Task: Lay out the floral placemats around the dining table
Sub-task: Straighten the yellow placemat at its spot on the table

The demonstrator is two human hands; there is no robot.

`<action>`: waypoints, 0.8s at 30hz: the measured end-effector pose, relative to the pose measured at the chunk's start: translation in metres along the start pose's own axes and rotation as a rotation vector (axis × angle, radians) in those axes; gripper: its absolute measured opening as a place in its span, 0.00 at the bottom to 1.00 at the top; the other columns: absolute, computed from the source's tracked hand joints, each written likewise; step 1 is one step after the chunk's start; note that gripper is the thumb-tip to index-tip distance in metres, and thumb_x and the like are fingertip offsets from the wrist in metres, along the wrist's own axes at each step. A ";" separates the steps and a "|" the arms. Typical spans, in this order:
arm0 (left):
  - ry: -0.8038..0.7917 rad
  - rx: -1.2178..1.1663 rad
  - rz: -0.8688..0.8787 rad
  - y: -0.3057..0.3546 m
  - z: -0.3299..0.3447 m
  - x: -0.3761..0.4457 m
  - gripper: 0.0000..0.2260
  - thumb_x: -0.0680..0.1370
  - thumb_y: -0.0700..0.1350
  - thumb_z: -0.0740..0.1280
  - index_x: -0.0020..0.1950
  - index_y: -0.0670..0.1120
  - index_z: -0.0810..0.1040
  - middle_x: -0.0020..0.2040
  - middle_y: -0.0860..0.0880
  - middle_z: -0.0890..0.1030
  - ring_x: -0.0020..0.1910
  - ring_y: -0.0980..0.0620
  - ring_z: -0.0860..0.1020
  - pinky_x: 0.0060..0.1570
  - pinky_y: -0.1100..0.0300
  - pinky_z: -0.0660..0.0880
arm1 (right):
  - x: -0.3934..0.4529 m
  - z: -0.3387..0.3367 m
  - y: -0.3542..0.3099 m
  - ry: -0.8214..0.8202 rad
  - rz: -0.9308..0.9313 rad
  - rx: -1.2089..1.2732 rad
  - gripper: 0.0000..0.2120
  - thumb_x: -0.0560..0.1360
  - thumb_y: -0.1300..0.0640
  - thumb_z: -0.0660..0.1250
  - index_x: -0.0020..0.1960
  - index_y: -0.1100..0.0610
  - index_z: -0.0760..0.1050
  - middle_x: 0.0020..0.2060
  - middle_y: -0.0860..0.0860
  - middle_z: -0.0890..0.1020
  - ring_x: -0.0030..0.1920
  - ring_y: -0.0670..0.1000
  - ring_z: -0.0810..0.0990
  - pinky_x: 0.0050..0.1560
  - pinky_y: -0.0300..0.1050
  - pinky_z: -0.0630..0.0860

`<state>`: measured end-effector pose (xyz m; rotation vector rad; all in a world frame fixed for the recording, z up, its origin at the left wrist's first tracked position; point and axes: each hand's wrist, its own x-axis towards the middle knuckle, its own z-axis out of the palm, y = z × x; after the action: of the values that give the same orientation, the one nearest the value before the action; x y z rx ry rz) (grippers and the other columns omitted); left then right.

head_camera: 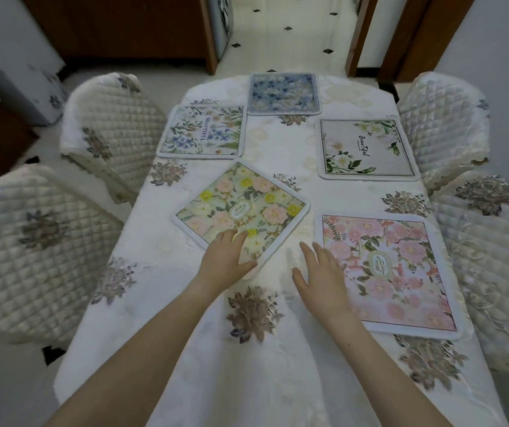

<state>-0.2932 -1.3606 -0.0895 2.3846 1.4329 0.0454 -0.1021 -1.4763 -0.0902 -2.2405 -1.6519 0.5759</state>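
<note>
Five placemats lie on the table (pixel 277 365). The left hand (pixel 227 257) rests flat, fingers together, on the near corner of the skewed yellow mat (pixel 240 208). The right hand (pixel 321 278), fingers loosely spread, hovers just beside the pink mat (pixel 395 272).

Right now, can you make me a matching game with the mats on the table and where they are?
Mats:
1. blue mat
2. yellow-flower mat
3. pink mat
4. white-flower mat

Places:
A. near right side, lying straight
B. far end of the table
C. far right side
D. turned crooked, under the left hand

Pairs: 1-B, 2-D, 3-A, 4-C
</note>
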 end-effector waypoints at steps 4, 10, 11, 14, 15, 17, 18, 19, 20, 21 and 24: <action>-0.020 -0.001 -0.017 -0.069 -0.023 0.028 0.34 0.72 0.57 0.67 0.73 0.44 0.61 0.72 0.40 0.66 0.71 0.41 0.64 0.67 0.49 0.64 | 0.027 0.034 -0.060 0.020 0.022 0.035 0.26 0.80 0.49 0.55 0.75 0.51 0.54 0.75 0.55 0.59 0.75 0.57 0.55 0.73 0.57 0.57; -0.057 -0.052 -0.031 -0.153 -0.033 0.076 0.30 0.74 0.54 0.66 0.72 0.43 0.63 0.70 0.42 0.68 0.68 0.41 0.66 0.65 0.48 0.67 | 0.071 0.089 -0.123 0.076 0.226 0.092 0.26 0.77 0.51 0.59 0.73 0.55 0.59 0.68 0.58 0.69 0.65 0.59 0.67 0.61 0.54 0.70; -0.052 -0.055 -0.029 -0.163 -0.032 0.082 0.29 0.74 0.53 0.66 0.71 0.43 0.63 0.70 0.41 0.68 0.67 0.41 0.67 0.64 0.48 0.67 | 0.078 0.096 -0.129 0.073 0.264 0.064 0.26 0.76 0.50 0.60 0.72 0.54 0.58 0.68 0.59 0.68 0.65 0.60 0.67 0.61 0.54 0.70; -0.072 -0.076 -0.046 -0.183 -0.031 0.097 0.30 0.73 0.54 0.68 0.70 0.44 0.64 0.67 0.39 0.69 0.66 0.39 0.66 0.61 0.49 0.68 | 0.092 0.112 -0.139 0.037 0.380 -0.024 0.30 0.75 0.46 0.62 0.73 0.51 0.56 0.72 0.63 0.60 0.71 0.63 0.59 0.67 0.58 0.65; -0.084 -0.087 -0.053 -0.186 -0.031 0.101 0.30 0.72 0.54 0.69 0.69 0.44 0.65 0.65 0.39 0.69 0.65 0.39 0.66 0.60 0.49 0.68 | 0.095 0.115 -0.140 0.036 0.411 -0.029 0.30 0.75 0.45 0.63 0.73 0.51 0.57 0.72 0.64 0.59 0.72 0.63 0.57 0.68 0.59 0.64; -0.094 -0.077 -0.043 -0.190 -0.029 0.108 0.30 0.70 0.54 0.70 0.67 0.43 0.65 0.62 0.38 0.70 0.62 0.38 0.66 0.57 0.49 0.69 | 0.100 0.117 -0.141 0.059 0.478 -0.008 0.32 0.72 0.46 0.67 0.71 0.52 0.59 0.71 0.65 0.58 0.71 0.65 0.56 0.68 0.60 0.64; -0.091 -0.061 -0.033 -0.192 -0.028 0.111 0.29 0.70 0.54 0.70 0.66 0.43 0.66 0.61 0.38 0.70 0.61 0.38 0.66 0.56 0.48 0.69 | 0.101 0.116 -0.142 0.070 0.520 0.020 0.33 0.71 0.46 0.69 0.71 0.52 0.60 0.70 0.66 0.58 0.70 0.66 0.57 0.67 0.59 0.64; -0.083 -0.053 -0.029 -0.193 -0.027 0.113 0.27 0.70 0.54 0.70 0.63 0.42 0.67 0.60 0.38 0.71 0.60 0.39 0.66 0.55 0.49 0.69 | 0.103 0.115 -0.142 0.076 0.556 0.050 0.35 0.70 0.47 0.70 0.71 0.52 0.59 0.69 0.66 0.59 0.68 0.66 0.59 0.66 0.59 0.64; -0.074 -0.052 -0.029 -0.194 -0.026 0.114 0.26 0.70 0.53 0.70 0.61 0.41 0.68 0.59 0.37 0.70 0.59 0.39 0.66 0.55 0.49 0.69 | 0.105 0.114 -0.143 0.079 0.580 0.072 0.36 0.69 0.48 0.71 0.72 0.52 0.59 0.68 0.66 0.60 0.66 0.66 0.61 0.64 0.57 0.65; -0.068 -0.056 -0.032 -0.195 -0.025 0.114 0.25 0.70 0.53 0.70 0.59 0.41 0.68 0.59 0.37 0.70 0.59 0.39 0.65 0.54 0.49 0.69 | 0.106 0.113 -0.143 0.080 0.593 0.084 0.37 0.68 0.48 0.71 0.72 0.51 0.59 0.66 0.66 0.62 0.64 0.66 0.62 0.60 0.55 0.65; -0.048 -0.073 -0.063 -0.195 -0.023 0.108 0.23 0.69 0.54 0.70 0.56 0.41 0.70 0.58 0.38 0.69 0.59 0.40 0.65 0.54 0.49 0.68 | 0.109 0.112 -0.143 0.086 0.603 0.089 0.36 0.67 0.49 0.70 0.71 0.50 0.60 0.63 0.63 0.67 0.60 0.63 0.63 0.49 0.48 0.60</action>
<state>-0.4109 -1.1785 -0.1470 2.2659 1.4580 0.0242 -0.2476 -1.3299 -0.1378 -2.6429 -0.8694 0.6568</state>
